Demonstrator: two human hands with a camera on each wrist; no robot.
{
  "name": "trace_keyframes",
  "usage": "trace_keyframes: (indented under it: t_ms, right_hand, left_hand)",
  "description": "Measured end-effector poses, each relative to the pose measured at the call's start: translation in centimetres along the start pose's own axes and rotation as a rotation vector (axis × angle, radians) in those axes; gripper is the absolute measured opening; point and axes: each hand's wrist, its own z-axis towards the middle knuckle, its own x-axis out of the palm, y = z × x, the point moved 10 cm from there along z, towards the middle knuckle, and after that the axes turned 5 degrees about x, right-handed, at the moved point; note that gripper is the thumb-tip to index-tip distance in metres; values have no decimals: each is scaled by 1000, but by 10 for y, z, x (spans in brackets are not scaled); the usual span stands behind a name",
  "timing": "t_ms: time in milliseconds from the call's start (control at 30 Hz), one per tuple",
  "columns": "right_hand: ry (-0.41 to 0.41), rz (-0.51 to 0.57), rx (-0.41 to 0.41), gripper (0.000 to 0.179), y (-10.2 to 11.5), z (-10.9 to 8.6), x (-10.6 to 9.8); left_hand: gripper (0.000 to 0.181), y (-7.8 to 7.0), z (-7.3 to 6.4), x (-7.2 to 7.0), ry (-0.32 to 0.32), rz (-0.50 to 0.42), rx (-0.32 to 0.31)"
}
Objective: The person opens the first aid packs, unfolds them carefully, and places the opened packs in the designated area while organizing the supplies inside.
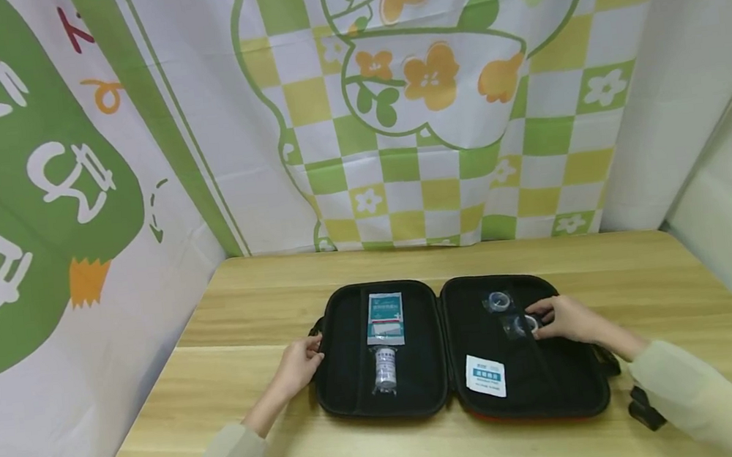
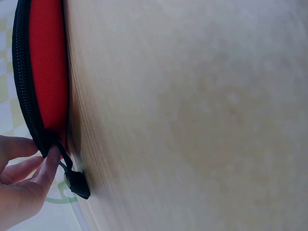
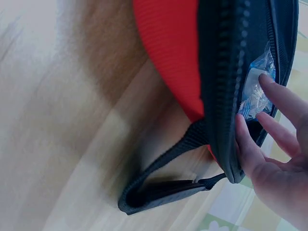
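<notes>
A black-lined zip case [image 1: 339,363] with a red shell [image 2: 48,67] lies unfolded on the wooden table. My left hand [image 1: 299,363] pinches the rim at its left end, beside a black cord loop with a zip tab [image 2: 77,183]. Over the right half, my right hand [image 1: 567,319] holds a plastic-wrapped white tape roll [image 3: 252,86] between thumb and fingertips. A second wrapped roll [image 1: 499,302] lies just behind it. Nearer the front is a white-and-blue packet [image 1: 485,376]. The left half contains a teal-and-white packet [image 1: 385,315] and a wrapped white cylinder [image 1: 385,370].
A black carry handle [image 3: 163,192] sticks out from the case's right end. The wooden table [image 1: 267,297] reaches back to a patterned cloth [image 1: 403,203], with more cloth hanging at the left and right sides.
</notes>
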Motion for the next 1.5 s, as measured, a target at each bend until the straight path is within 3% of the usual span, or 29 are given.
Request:
trace_keyframes:
  t_ms: [200, 433, 667, 700, 900, 933, 1133, 1500]
  right_hand:
    - [29, 99, 48, 39, -6, 0, 3]
    - [2, 81, 71, 36, -7, 5, 6]
    - [-4, 141, 110, 37, -6, 7, 13]
    - [-3, 150, 121, 37, -7, 7, 14]
    - [24, 244, 171, 40, -12, 6, 18]
    - [26, 265, 181, 41, -13, 6, 19]
    - [28, 331, 212, 42, -13, 4, 19]
    - [-11, 289, 189, 39, -9, -3, 9]
  left_hand:
    - [34, 2, -3, 1, -7, 1, -8]
    - [33, -1, -1, 0, -12, 12, 12]
    - [34, -1, 0, 1, -4, 2, 6]
    - [34, 20, 7, 8, -4, -15, 46]
    - [34, 21, 7, 7, -8, -15, 60]
    - [33, 1, -1, 1, -10, 0, 16]
    - [34, 1, -1, 2, -1, 10, -3]
    - [34, 1, 0, 1, -7, 12, 3]
